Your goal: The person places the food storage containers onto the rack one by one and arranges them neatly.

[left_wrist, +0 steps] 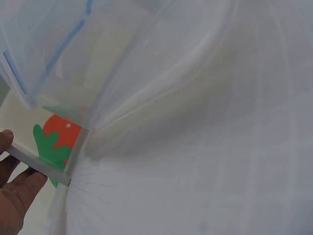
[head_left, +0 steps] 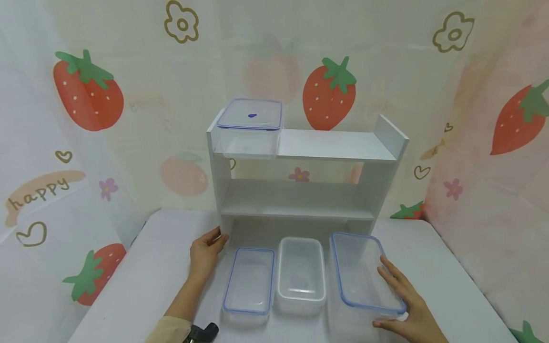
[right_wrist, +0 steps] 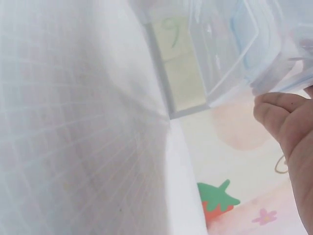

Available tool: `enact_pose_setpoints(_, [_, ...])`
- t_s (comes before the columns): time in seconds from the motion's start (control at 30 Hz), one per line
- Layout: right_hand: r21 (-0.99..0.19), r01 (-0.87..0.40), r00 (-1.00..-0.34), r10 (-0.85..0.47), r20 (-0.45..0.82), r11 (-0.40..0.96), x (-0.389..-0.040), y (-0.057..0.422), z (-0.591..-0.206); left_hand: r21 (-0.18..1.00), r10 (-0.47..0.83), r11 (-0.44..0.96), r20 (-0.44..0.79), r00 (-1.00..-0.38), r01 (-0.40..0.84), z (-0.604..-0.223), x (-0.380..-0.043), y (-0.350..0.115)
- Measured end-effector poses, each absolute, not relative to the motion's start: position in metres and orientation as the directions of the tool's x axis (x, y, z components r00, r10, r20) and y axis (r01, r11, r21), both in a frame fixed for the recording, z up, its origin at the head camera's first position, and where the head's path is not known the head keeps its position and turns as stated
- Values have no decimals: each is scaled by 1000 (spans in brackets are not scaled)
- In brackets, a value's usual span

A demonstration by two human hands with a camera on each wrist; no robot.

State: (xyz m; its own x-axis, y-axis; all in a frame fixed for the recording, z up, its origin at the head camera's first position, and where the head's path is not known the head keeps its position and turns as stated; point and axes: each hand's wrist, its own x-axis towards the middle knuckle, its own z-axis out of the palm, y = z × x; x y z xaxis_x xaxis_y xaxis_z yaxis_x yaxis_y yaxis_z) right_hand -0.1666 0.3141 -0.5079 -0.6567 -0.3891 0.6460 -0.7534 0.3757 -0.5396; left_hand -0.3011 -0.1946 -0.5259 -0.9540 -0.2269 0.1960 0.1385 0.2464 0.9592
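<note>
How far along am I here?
One clear, blue-rimmed plastic box atop the white shelf looks done. The right hand grips the rightmost clear plastic box; the left hand pinches the shelf's side. Probably left: the leftmost clear box and middle clear box on the table.

There is one far container [head_left: 250, 138], one near left container [head_left: 249, 288], one near middle container [head_left: 301, 276] and one near right container [head_left: 357, 281]: four. Three have blue-rimmed lids [head_left: 250, 274], one a colourless lid [head_left: 301, 259]. I count one shelf unit [head_left: 296, 197], one table [head_left: 433, 271], one left hand [head_left: 207, 253], one right hand [head_left: 407, 302].
</note>
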Motion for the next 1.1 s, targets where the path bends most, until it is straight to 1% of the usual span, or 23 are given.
enact_pose_setpoints(0.2, [-511, -784, -619, -388, 682, 352, -167, 311, -499, 959, -230, 236, 209, -951, 154, -525, -302, -194])
enact_pose_setpoints(0.57, [-501, -798, -601, -380, 703, 337, -164, 305, -482, 965, -219, 224, 190, -957, 140, -523, -298, -193])
enact_pose_setpoints(0.87, [-475, -829, -558, -379, 738, 295, -164, 302, -469, 960, -220, 237, 200, -955, 147, -526, -300, -193])
enact_pose_setpoints(1.1, [-476, -811, -581, -364, 728, 341, -160, 300, -456, 958, -227, 251, 199, -953, 141, -524, -300, -194])
